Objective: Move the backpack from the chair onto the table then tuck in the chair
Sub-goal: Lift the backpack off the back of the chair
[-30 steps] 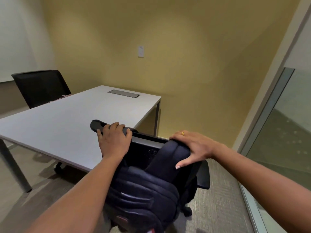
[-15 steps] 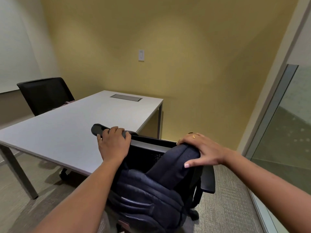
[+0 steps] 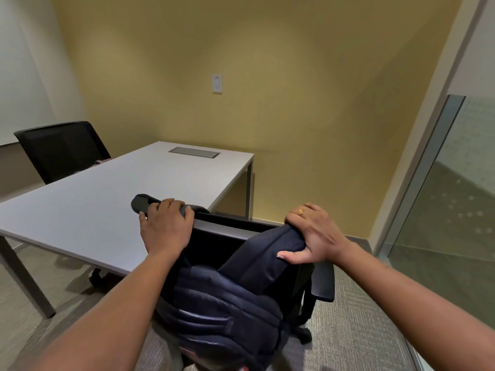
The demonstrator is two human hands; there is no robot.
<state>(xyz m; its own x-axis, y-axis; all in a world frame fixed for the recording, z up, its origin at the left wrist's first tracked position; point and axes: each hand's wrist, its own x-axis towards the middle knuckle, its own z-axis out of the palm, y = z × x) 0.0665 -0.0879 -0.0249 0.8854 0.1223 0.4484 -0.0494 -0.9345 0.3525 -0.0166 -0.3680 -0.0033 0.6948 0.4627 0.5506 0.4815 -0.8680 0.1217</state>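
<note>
A dark navy backpack (image 3: 227, 298) sits on the seat of a black office chair (image 3: 322, 285), right in front of me beside the white table (image 3: 93, 210). My right hand (image 3: 313, 236) is closed over the top of the backpack, thumb on its near side. My left hand (image 3: 166, 226) grips the chair's black padded armrest (image 3: 142, 203) next to the table's near corner. The chair's seat and base are mostly hidden by the backpack and my arms.
A second black chair (image 3: 64, 148) stands at the table's far left side. The table has a grey cable hatch (image 3: 194, 152) near its far end. A yellow wall lies behind, and a glass partition (image 3: 444, 210) runs along the right. The floor is grey carpet.
Both hands keep the same grips on the chair and the backpack. Only my viewpoint has shifted slightly; the backpack still rests on the chair.
</note>
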